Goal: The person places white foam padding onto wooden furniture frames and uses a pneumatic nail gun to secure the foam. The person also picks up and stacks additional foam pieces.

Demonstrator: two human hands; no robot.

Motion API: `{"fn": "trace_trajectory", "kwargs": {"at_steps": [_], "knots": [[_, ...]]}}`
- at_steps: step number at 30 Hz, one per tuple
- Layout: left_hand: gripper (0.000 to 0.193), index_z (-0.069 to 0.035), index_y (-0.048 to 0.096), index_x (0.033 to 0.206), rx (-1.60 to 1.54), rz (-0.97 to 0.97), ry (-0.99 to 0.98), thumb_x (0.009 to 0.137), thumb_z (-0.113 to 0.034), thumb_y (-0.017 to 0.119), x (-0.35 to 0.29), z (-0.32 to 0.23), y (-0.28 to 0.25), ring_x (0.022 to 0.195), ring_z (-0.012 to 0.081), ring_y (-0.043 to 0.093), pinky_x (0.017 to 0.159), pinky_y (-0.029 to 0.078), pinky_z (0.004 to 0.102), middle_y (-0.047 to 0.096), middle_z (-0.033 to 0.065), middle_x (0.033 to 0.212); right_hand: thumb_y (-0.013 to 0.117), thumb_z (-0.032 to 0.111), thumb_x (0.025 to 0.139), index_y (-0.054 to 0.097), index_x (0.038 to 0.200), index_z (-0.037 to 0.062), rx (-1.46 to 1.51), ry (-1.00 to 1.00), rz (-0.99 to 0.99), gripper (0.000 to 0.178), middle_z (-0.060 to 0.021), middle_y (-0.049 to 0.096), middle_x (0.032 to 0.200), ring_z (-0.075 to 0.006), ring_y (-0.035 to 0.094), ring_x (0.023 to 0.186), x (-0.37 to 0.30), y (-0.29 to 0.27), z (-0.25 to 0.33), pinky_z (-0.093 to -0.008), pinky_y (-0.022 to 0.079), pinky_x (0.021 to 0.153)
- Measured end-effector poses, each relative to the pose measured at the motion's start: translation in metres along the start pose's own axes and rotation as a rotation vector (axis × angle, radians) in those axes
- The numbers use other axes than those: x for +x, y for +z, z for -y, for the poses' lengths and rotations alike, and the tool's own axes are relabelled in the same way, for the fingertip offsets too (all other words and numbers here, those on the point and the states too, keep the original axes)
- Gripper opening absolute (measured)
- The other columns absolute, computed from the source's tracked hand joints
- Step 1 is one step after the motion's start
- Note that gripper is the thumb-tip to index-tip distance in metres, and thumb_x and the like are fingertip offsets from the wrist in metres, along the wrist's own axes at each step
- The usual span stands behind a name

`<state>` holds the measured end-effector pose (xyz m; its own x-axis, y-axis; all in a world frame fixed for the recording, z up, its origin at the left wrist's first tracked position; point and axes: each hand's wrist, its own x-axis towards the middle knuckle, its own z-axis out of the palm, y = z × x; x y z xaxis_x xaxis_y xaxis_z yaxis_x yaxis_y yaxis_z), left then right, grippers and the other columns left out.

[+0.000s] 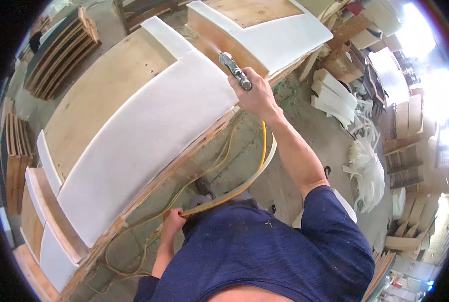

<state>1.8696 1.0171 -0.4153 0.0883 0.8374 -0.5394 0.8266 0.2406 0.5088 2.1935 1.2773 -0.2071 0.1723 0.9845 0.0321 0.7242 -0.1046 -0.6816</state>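
My right hand (257, 95) is closed round a metal spray gun (235, 71), held above the gap between two large curved wooden panels. A faint mist shows at its nozzle, over the side of the farther panel (284, 40). White foam sheet covers the front part of the nearer panel (149, 136); bare plywood shows behind it. Low by my body, my left hand (173, 221) grips a yellow hose (224, 197). From there the hose, with a pale one alongside, curves up toward the spray gun.
Slack hose (144, 251) lies coiled on the floor near my left side. A smaller foam-edged wooden piece (53, 226) adjoins the nearer panel. Stacked curved wood frames (61, 55) stand at far left. White foam scraps (365, 171) and cardboard boxes (342, 63) lie to the right.
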Motion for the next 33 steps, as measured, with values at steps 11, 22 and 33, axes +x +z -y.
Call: {"fn": "trace_trajectory", "kwargs": {"at_steps": [11, 22, 33], "knots": [[0.012, -0.009, 0.062, 0.07, 0.122, 0.198, 0.061, 0.065, -0.018, 0.068, 0.046, -0.002, 0.005, 0.07, 0.0341, 0.062, 0.061, 0.046, 0.0434, 0.062, 0.0153, 0.07, 0.062, 0.031, 0.087, 0.057, 0.106, 0.0057, -0.074, 0.192, -0.011, 0.032, -0.0121, 0.06, 0.076, -0.0261, 0.06, 0.073, -0.122, -0.055, -0.088, -0.0355, 0.047, 0.068], [0.013, -0.007, 0.06, 0.067, 0.068, 0.01, 0.057, 0.066, -0.017, 0.068, 0.047, -0.056, 0.03, 0.066, 0.0338, 0.06, 0.059, 0.046, 0.0423, 0.061, 0.0152, 0.067, 0.063, 0.028, 0.089, 0.057, 0.109, 0.0056, 0.333, -0.17, 0.079, 0.031, -0.0056, 0.056, 0.073, -0.0138, 0.053, 0.067, -0.035, -0.105, -0.092, -0.0287, 0.045, 0.064], [0.026, -0.006, 0.061, 0.07, 0.089, -0.356, -0.315, 0.067, -0.029, 0.073, -0.001, -0.214, 0.166, 0.067, 0.0369, 0.06, 0.059, 0.047, 0.0422, 0.061, 0.0167, 0.068, 0.063, 0.03, 0.088, 0.059, 0.098, 0.0014, 0.503, -0.42, 0.357, 0.031, -0.0058, 0.051, 0.063, -0.0149, 0.049, 0.06, 0.094, -0.15, -0.196, -0.0318, 0.043, 0.059]]}}
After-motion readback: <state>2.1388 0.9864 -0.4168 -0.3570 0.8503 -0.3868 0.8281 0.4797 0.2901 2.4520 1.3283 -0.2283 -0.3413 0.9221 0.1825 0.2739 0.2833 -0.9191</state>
